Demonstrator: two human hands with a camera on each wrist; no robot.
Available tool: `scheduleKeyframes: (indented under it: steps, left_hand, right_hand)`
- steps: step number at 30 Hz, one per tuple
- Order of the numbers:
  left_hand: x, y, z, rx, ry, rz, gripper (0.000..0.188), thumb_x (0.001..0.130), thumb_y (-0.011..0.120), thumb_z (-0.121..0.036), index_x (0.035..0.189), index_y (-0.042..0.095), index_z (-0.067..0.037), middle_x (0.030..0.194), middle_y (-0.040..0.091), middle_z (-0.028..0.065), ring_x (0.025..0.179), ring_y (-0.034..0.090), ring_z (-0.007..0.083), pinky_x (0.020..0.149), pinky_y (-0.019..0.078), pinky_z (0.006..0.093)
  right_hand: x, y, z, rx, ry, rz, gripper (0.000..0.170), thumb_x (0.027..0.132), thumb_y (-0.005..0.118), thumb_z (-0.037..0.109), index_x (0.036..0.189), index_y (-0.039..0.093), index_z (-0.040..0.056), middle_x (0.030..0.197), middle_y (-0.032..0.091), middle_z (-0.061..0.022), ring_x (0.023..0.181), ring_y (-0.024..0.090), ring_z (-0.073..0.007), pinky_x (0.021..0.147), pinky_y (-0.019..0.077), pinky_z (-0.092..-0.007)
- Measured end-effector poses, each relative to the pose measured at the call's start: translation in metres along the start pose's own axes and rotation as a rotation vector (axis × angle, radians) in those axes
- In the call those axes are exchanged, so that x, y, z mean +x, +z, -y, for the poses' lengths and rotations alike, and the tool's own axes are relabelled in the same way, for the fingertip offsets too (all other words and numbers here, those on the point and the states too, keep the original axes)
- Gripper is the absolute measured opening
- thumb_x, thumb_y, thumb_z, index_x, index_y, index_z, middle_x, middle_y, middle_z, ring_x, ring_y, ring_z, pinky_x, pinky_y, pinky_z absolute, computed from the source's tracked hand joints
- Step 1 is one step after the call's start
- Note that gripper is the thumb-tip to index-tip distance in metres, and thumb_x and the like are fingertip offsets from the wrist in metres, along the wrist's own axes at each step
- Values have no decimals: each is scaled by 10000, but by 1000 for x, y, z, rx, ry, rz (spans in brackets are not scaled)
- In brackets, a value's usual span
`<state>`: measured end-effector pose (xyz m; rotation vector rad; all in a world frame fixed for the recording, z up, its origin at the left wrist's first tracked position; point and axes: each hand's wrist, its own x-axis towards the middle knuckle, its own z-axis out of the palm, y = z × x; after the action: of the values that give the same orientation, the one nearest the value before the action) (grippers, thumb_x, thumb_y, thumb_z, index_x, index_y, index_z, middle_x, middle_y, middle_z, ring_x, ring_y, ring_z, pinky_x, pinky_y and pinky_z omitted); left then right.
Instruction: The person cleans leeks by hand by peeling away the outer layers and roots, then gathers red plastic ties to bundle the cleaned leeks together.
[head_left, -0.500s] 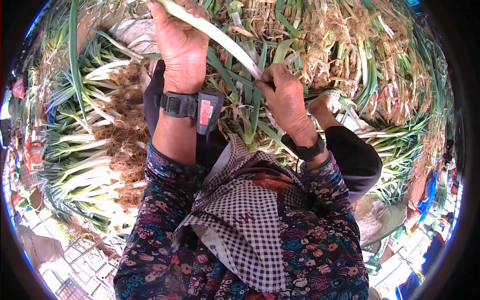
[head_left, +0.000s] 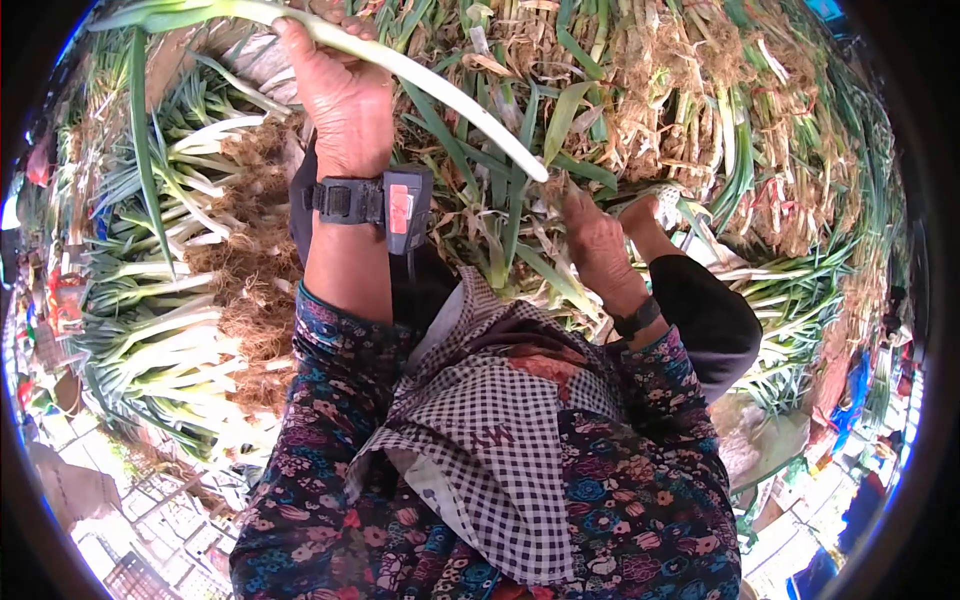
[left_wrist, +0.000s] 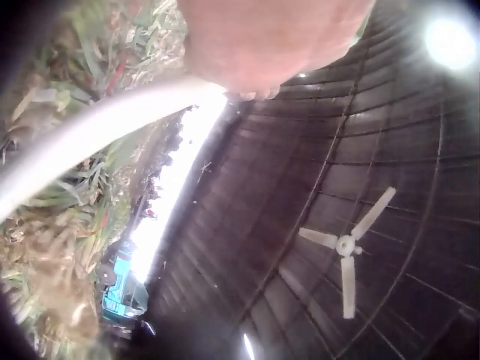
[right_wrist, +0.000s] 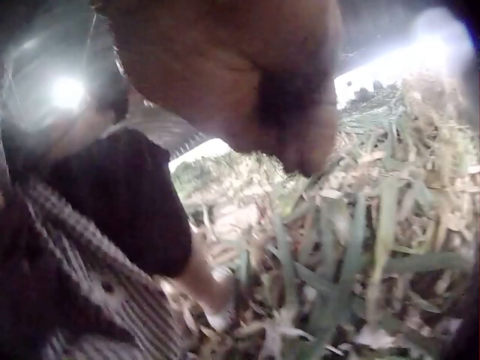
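Observation:
In the head view my left hand [head_left: 345, 95] grips a leek [head_left: 440, 80] partway along its shank. The leek's bare white end slants down to the right, and its green leaves [head_left: 160, 14] reach the upper left, one long leaf hanging down. The left wrist view shows the pale shank [left_wrist: 112, 120] running out from under the hand [left_wrist: 277, 45]. My right hand [head_left: 600, 245] is just below and right of the white end, apart from it, fingers bent and pointing down over loose trimmings. I cannot tell whether anything is between those fingers.
A row of leeks with roots [head_left: 185, 350] lies at the left. Unclean leeks with dry roots and leaves [head_left: 690, 130] are heaped at the upper right, more leeks [head_left: 800, 290] below them. Leaf scraps [head_left: 490, 250] cover the ground before the person's knees. A bare foot [head_left: 642, 212] rests nearby.
My right hand has come off the leek's lower end and moved down and right. That end now shows clean and white. My left hand has shifted slightly left, still holding the leek.

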<state>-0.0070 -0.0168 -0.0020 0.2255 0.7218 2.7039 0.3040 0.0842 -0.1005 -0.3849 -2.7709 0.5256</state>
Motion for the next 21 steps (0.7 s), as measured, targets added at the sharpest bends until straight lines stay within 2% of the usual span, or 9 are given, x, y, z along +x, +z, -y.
scheduleKeyframes:
  steps: [2,6,8,9,10,12,15,18,21]
  left_hand:
    - [0,3,-2,14,-30,-86,370,902,557,-472,969,551,-108,766,530,40,734,487,183,749,448,365]
    - [-6,10,-2,81,11,-87,371,904,551,-476,983,553,-113,809,552,23,755,506,180,780,455,356]
    - [2,3,0,-22,-23,92,359,916,534,-467,982,551,-114,794,548,24,722,503,177,764,462,343]
    - [2,6,1,-21,-20,95,359,916,534,-467,982,551,-114,794,548,24,722,503,177,764,462,343]
    - [-2,11,3,-50,-45,75,347,923,525,-457,981,551,-116,775,544,31,704,498,174,740,459,332]
    - [-7,15,7,-75,-81,57,335,930,517,-447,981,550,-118,757,540,38,687,494,172,716,456,321]
    - [-9,8,14,-111,-140,187,319,933,515,-435,968,553,-120,746,533,48,680,486,178,684,440,319]
    - [-7,3,20,-162,-146,263,333,928,525,-429,980,554,-102,778,543,61,697,492,186,663,426,314]
    - [-14,8,23,-119,-139,150,380,925,534,-418,1001,537,-46,805,551,81,706,495,179,650,422,306]
  right_hand:
    - [-46,27,-44,-102,38,263,154,824,570,78,953,499,35,984,564,-162,831,588,-374,613,488,-436]
    - [-31,0,-37,147,127,285,209,812,557,43,1020,570,32,882,597,-169,806,603,-367,664,477,-444]
    - [-6,-3,-43,-46,135,66,146,881,546,125,999,546,39,805,608,-163,713,590,-415,624,482,-454]
    - [19,-26,-13,182,361,-67,108,875,573,126,924,577,29,746,607,-158,723,609,-387,623,495,-428]
    - [37,-37,6,186,360,-69,108,875,573,126,924,577,29,746,607,-158,723,609,-387,623,495,-428]
    - [64,-47,31,398,241,-327,88,857,604,126,873,594,40,790,615,-142,723,626,-347,603,503,-395]
    - [88,-42,59,281,16,-387,72,840,624,110,886,598,61,814,601,-116,697,632,-308,578,502,-373]
    - [89,-31,67,150,54,-322,82,833,634,117,894,599,74,834,580,-93,674,632,-287,571,503,-373]
    - [91,-26,72,51,80,-296,145,772,675,125,841,561,68,822,560,-88,661,622,-289,562,498,-378]
